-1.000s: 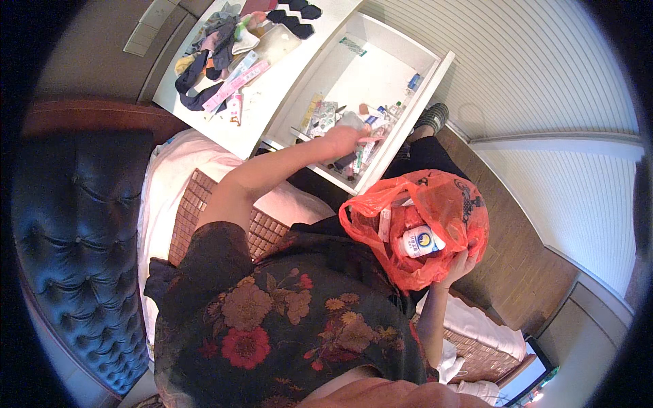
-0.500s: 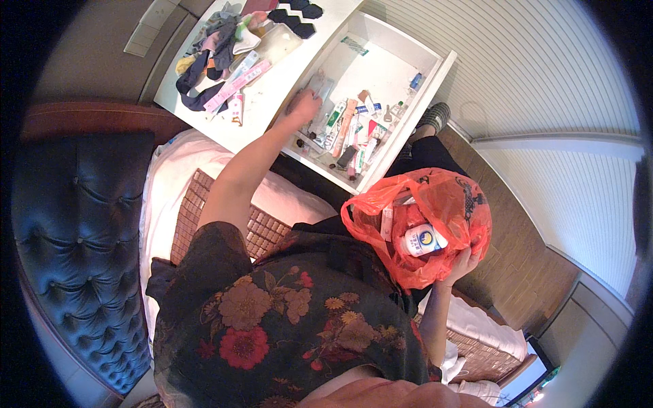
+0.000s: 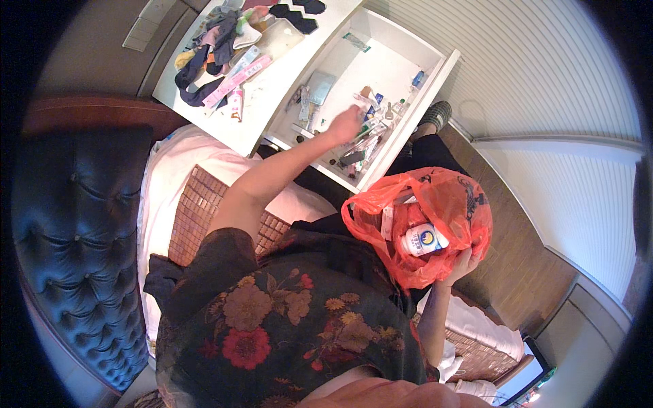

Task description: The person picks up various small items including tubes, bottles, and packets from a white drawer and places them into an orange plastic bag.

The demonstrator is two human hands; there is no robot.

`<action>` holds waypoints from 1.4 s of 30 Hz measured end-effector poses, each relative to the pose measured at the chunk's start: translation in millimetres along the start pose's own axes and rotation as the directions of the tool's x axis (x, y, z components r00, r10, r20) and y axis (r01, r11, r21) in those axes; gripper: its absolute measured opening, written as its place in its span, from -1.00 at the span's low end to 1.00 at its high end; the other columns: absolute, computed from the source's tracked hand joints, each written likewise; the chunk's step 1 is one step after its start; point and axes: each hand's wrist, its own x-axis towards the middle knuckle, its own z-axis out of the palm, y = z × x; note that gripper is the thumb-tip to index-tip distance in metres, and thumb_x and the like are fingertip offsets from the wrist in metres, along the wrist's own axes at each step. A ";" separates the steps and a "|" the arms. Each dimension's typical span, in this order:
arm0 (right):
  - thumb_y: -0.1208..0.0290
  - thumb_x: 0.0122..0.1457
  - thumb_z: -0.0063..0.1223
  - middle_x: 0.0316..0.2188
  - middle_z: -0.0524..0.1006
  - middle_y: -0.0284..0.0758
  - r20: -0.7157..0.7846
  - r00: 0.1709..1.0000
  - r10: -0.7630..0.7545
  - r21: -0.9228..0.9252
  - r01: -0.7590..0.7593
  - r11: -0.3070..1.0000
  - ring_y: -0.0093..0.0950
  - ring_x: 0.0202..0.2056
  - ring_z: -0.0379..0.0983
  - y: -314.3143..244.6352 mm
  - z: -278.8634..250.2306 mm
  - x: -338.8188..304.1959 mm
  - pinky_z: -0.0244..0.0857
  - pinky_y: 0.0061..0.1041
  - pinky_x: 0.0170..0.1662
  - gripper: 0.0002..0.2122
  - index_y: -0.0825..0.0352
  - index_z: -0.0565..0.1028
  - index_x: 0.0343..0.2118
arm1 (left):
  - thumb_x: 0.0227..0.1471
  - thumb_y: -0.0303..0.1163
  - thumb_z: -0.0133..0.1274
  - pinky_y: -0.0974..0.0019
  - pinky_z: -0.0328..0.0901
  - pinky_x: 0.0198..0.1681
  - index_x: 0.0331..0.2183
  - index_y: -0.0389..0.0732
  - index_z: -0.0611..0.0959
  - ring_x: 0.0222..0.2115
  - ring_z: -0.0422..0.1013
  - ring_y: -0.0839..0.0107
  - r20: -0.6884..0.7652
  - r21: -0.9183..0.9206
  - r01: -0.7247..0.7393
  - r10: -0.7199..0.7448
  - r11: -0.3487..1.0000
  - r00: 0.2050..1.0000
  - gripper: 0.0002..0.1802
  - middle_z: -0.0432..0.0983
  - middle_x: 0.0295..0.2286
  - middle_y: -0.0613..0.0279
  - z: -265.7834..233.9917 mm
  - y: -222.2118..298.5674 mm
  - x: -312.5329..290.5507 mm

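Right hand [image 3: 464, 266] pinching the thin red plastic bag [image 3: 445, 194], squat white bottle [image 3: 423, 239] inside; slack grip, and it spills! Beyond, left hand [image 3: 347, 124], fingers too blurred to tell, over white rectangular drawer [image 3: 360, 71]; careless sweep scatters slim green-and-white tubes [image 3: 369, 128].

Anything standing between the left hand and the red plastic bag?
Yes: the left hand is over the open drawer, whose front panel lies between it and the red plastic bag in the right hand.

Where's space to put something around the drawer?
Try the drawer floor between the green packet and blue item, or the tabletop strip between the pink box and drawer. It's crowded beside the left hand, with jumbled small items.
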 end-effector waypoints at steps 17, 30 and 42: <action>0.61 0.09 -0.20 -0.16 0.42 -0.33 -0.010 0.999 0.045 0.072 -0.044 0.996 -0.53 -0.19 0.38 8.5 -6.3 1.2 0.29 -0.49 -0.10 -0.72 0.42 0.39 -0.12 | -0.25 -0.21 0.11 0.08 0.33 -0.25 -0.31 -0.26 0.47 -0.34 0.46 0.02 0.005 0.443 -0.030 0.031 0.896 1.000 -0.57 0.51 -0.40 -0.10 -33.2 5.2 -9.1; 0.62 0.09 -0.22 -0.18 0.43 -0.34 -0.010 0.998 0.059 0.105 -0.058 0.993 -0.55 -0.21 0.38 2.9 -0.8 0.1 0.28 -0.51 -0.11 -0.74 0.41 0.40 -0.15 | -0.09 -0.21 0.06 0.10 0.32 -0.27 -0.29 -0.26 0.54 -0.36 0.45 0.03 -0.228 0.255 -0.098 0.158 0.962 0.961 -0.65 0.50 -0.43 -0.10 -87.7 -5.0 9.0; 0.61 0.08 -0.21 -0.16 0.42 -0.34 -0.008 0.999 0.038 0.098 -0.037 0.995 -0.52 -0.19 0.39 6.9 -5.5 0.1 0.30 -0.49 -0.12 -0.72 0.41 0.39 -0.11 | -0.17 -0.33 0.06 0.12 0.36 -0.29 -0.27 -0.25 0.53 -0.36 0.49 0.12 0.051 0.569 -0.083 0.066 0.818 0.997 -0.66 0.54 -0.44 -0.03 -4.1 34.7 -7.0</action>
